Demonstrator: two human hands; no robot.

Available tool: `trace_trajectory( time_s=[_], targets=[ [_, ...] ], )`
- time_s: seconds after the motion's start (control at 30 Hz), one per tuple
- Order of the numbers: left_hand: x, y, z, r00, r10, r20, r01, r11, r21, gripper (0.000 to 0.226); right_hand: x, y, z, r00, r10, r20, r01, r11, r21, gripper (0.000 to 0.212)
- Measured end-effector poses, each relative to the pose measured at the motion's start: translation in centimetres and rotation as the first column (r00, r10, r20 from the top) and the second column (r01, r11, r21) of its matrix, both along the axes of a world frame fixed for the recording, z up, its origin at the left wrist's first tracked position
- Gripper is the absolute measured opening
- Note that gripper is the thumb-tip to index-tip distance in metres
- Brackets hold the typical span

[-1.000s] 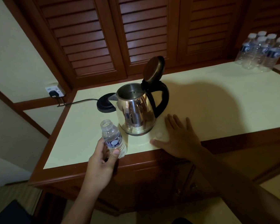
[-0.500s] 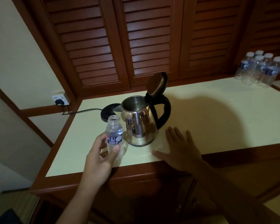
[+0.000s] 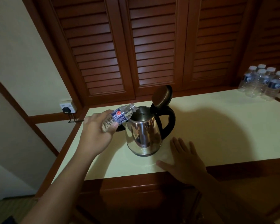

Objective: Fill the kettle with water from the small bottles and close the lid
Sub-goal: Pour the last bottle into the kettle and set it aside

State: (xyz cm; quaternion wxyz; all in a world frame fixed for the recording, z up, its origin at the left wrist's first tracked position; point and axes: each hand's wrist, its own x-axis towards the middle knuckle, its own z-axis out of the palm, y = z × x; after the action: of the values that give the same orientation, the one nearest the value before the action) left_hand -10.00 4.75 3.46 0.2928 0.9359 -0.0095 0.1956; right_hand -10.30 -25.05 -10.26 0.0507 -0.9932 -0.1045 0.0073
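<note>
I'm running on one feed, the head cam. It's sitting above the near edge of the bench (image 3: 225,126), facing forward and tilting steeply down. Wide lens is bowing the louvred doors (image 3: 152,46) behind. Kettle (image 3: 142,135) is sitting mid-frame, close; left hand (image 3: 95,136) and right hand (image 3: 184,160) are showing low. Spare bottles (image 3: 262,83) are hugging the right edge.

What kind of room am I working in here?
Probably a hotel room: an electric kettle on a wood-edged counter, a cluster of small water bottles at its far right, louvred wooden doors behind.
</note>
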Motion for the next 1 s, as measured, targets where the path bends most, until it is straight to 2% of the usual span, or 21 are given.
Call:
trace_trajectory(
  time_s=[0.2,0.5,1.0],
  targets=[
    [1.1,0.1,2.2,0.996,-0.007,0.087,-0.014,0.971,0.237,0.051,-0.1,0.0,-0.1,1.0,0.005,0.003,-0.005,1.0,-0.008,0.116],
    [1.3,-0.5,4.7,0.991,-0.031,0.128,-0.04,0.852,0.522,0.06,-0.1,0.2,0.2,1.0,0.0,-0.022,0.0,1.0,-0.011,0.114],
    [2.0,-1.9,4.6,0.979,-0.037,0.203,-0.116,0.715,0.689,0.083,-0.3,0.1,0.2,1.0,0.007,-0.009,-0.007,1.0,-0.012,0.114]
  ],
)
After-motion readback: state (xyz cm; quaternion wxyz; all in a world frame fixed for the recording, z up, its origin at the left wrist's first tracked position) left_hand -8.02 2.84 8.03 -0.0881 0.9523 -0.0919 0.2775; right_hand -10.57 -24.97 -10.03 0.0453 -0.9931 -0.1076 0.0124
